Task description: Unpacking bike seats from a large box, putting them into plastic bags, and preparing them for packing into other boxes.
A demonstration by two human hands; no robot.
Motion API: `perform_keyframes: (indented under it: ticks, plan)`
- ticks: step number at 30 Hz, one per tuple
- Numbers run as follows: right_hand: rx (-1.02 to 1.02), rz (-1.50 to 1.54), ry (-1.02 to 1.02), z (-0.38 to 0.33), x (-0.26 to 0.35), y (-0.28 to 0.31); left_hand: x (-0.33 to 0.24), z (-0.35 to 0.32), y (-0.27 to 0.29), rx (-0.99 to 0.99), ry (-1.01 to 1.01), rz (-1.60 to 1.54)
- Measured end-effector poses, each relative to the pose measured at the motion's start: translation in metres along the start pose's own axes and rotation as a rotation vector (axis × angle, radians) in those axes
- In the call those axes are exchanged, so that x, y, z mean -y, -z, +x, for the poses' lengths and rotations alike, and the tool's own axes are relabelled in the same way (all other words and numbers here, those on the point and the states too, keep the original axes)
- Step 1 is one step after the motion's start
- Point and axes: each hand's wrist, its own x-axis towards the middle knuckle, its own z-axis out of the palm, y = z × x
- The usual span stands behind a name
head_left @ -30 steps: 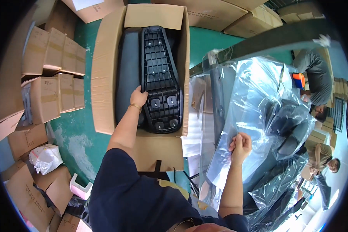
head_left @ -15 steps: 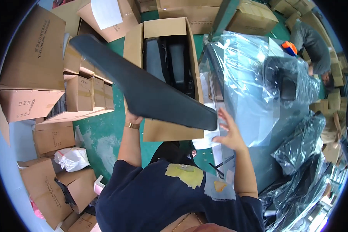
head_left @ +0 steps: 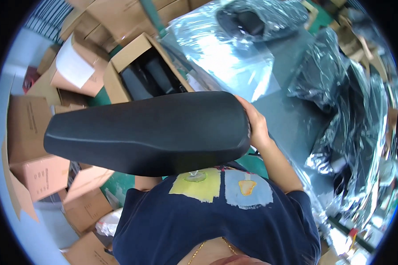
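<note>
A long black motorcycle seat (head_left: 150, 132) lies across the space in front of my chest, its smooth padded top turned up toward me. My right hand (head_left: 256, 123) grips its wider right end, with the fingers wrapped round the edge. Only a bit of my left forearm (head_left: 147, 182) shows below the seat; the left hand itself is hidden beneath it. Just beyond the seat stands an open cardboard box (head_left: 130, 53) holding more black seats (head_left: 148, 77).
To the right, a dark table (head_left: 281, 119) carries clear plastic sheeting (head_left: 225, 53) and plastic-wrapped black items (head_left: 318, 75). Cardboard cartons (head_left: 28, 128) are stacked on the left. A white sheet (head_left: 73, 64) hangs over one carton at the far left. A green post (head_left: 152, 17) rises behind the table.
The seat has turned from a steep slant to nearly level, top face up, and come closer to my chest. My right hand has closed on its right end. The view has swung to the right.
</note>
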Motion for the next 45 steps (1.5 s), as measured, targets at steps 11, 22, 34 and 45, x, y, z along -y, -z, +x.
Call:
perform_keyframes:
  ticks: [11,22,34,45]
  plan:
    - [-0.239,0.118,0.321,-0.007,0.050,0.032,-0.098,0.001,-0.076,0.149,-0.178,0.476]
    - [-0.127,0.230,0.358,-0.020,0.048,0.013,-0.105,-0.093,0.003,-0.146,-0.409,0.482]
    - [0.018,0.259,0.474,-0.012,0.048,0.025,-0.082,-0.109,0.018,-0.196,-0.383,0.650]
    - [-0.086,0.100,0.253,-0.063,-0.043,0.028,-0.158,-0.138,0.034,-0.315,-0.672,0.769]
